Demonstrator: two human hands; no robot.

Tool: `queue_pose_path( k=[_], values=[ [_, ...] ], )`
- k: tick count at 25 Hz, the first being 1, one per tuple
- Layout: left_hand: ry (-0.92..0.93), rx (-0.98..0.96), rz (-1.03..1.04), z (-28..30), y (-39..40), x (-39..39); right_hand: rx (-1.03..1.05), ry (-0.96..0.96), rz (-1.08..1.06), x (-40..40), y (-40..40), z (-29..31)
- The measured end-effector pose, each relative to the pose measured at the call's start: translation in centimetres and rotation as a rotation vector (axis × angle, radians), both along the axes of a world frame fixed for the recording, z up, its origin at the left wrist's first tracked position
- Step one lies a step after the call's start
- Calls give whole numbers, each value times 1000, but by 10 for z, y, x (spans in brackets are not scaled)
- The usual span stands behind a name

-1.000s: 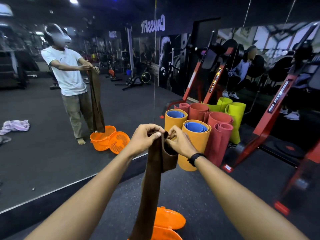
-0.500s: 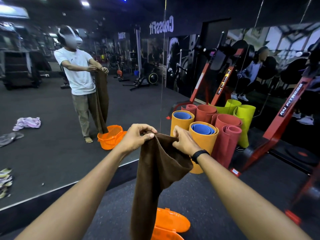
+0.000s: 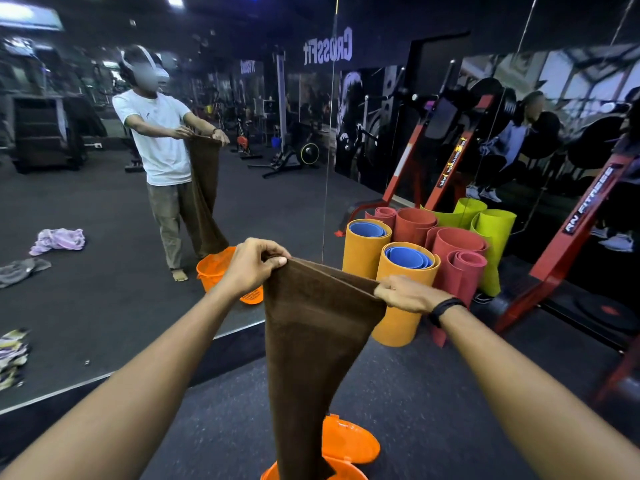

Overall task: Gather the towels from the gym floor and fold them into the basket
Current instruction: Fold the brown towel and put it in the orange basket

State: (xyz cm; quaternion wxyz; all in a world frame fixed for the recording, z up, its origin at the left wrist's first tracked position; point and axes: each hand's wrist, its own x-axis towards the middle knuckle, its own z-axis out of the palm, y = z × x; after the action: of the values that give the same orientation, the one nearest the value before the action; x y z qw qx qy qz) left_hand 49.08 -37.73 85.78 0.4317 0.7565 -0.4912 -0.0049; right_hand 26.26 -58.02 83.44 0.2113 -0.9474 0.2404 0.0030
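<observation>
Both hands, left hand point(image 3: 251, 268) and right hand point(image 3: 405, 293), pinch the brown towel point(image 3: 311, 341) taut above the orange basket point(image 3: 341, 471); folding unfinished, 2 or more towels mirrored beyond.

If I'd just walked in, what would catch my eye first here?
Front and centre, the left hand and right hand pinch a brown towel stretched out above an orange basket. Right behind stand bright rolled mats, and the mirror on the left shows more towels on the floor.
</observation>
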Motion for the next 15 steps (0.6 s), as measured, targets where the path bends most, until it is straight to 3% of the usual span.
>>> queue_pose_path(
  k=[6, 10, 15],
  values=[
    [-23, -18, 18, -1, 1, 8, 36, -400, -47, -9, -19, 3],
    [-3, -86, 65, 0, -2, 16, 205, -650, -71, -12, -15, 10],
    [-79, 69, 49, -1, -9, 15, 372, -782, -196, -13, -12, 12]
  ],
)
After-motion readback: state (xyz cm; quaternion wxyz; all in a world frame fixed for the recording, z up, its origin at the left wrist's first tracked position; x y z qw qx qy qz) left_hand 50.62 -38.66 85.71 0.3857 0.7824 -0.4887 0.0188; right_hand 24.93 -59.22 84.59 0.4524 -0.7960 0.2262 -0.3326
